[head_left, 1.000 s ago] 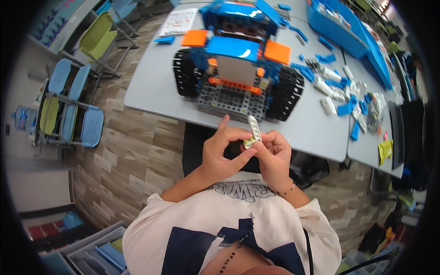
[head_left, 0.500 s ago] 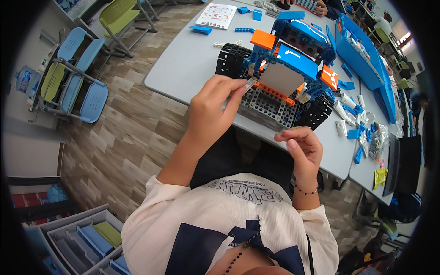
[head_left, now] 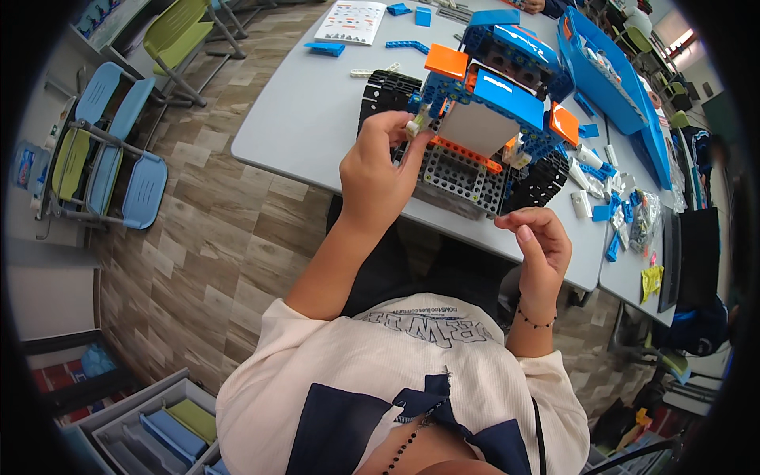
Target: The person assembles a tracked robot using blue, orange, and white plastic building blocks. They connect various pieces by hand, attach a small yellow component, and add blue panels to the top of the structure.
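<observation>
A large model vehicle (head_left: 495,103) of blue, orange and grey building pieces, with black tracked wheels, stands near the table's front edge. My left hand (head_left: 378,162) is at its left front corner. Thumb and forefinger are closed around a small whitish connector piece (head_left: 413,127), close against the model; whether it is joined there I cannot tell. My right hand (head_left: 545,244) hovers by the lower right of the grey perforated front plate (head_left: 459,178). Its fingers are loosely bent, the thumb apart from them, and nothing shows between them.
On the white table (head_left: 277,131) lie an instruction booklet (head_left: 350,21) and loose blue pieces (head_left: 324,49). To the right are a blue bin (head_left: 606,79), scattered white and blue parts (head_left: 590,186), a clear plastic bag (head_left: 645,222) and a dark laptop (head_left: 693,253). Another person's hand (head_left: 534,6) shows at the far side.
The view has shifted slightly. My left fingers have come closer to the model's left front corner with the small piece. My right hand has moved slightly right.
</observation>
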Available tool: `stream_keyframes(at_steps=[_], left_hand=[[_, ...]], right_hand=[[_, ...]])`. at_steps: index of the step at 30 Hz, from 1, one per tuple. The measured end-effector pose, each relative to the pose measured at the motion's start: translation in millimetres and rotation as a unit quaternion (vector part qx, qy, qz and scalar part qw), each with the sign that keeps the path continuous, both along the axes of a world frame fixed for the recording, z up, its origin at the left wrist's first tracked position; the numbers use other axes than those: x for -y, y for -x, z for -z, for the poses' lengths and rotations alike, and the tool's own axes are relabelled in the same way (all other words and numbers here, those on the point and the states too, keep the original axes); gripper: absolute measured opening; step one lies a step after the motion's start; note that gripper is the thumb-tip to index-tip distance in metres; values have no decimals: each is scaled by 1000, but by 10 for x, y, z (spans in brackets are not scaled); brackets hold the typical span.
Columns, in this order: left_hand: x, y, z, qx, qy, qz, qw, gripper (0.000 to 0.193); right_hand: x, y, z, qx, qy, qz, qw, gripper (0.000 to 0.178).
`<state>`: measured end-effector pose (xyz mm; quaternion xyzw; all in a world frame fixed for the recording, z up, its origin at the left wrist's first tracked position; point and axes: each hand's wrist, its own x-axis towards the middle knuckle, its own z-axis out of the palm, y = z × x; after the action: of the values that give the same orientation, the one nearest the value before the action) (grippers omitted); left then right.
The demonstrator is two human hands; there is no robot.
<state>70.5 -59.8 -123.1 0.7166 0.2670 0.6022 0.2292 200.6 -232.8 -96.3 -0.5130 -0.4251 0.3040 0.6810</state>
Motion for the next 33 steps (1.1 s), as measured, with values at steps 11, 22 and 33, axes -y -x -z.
stream_keyframes(at_steps=[11, 22, 33], left_hand=[[-85, -156, 49, 6, -141, -52, 989, 27], [-99, -161, 40, 21, -124, -10, 992, 25], [-353, 48, -141, -59, -48, 67, 995, 49]], right_hand=[[87, -65, 84, -30, 10, 5, 999, 12], [65, -80, 144, -9, 37, -10, 999, 11], [65, -78, 203, -16, 46, -35, 998, 10]])
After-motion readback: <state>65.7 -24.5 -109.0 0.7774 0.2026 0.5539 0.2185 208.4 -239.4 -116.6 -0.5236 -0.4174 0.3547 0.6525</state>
